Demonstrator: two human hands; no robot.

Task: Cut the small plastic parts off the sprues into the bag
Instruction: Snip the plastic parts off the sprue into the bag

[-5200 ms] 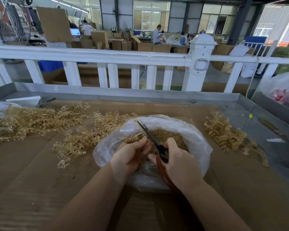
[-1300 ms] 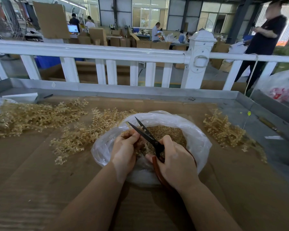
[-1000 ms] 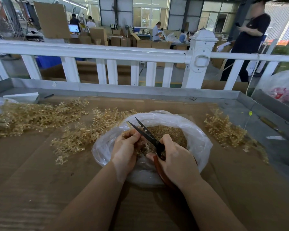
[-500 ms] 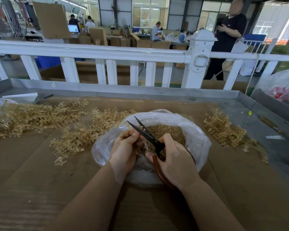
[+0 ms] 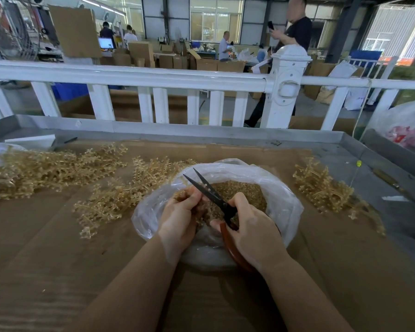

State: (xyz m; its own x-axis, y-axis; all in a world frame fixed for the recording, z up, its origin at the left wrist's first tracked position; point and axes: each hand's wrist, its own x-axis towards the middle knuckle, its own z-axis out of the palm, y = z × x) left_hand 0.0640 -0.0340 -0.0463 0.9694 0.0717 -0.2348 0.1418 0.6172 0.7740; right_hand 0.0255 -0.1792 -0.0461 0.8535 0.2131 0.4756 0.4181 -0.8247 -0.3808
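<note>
A clear plastic bag (image 5: 280,200) lies open on the cardboard-covered table, with a heap of cut amber plastic parts (image 5: 244,191) inside. My left hand (image 5: 180,219) pinches a small amber sprue (image 5: 181,195) over the bag's near left rim. My right hand (image 5: 252,231) grips the red handles of the scissors (image 5: 211,191). Their black blades stand apart and point up-left, just right of the sprue. Much of the sprue is hidden by my fingers.
Uncut amber sprues lie in piles at the left (image 5: 41,168) and beside the bag (image 5: 120,195). Another pile (image 5: 321,188) lies at the right. A white railing (image 5: 153,79) runs behind the table. A person (image 5: 295,32) stands beyond it. A white sack (image 5: 403,125) sits far right.
The scissors and both hands have hardly moved over the bag; the blades stay apart. The person behind the railing has walked left.
</note>
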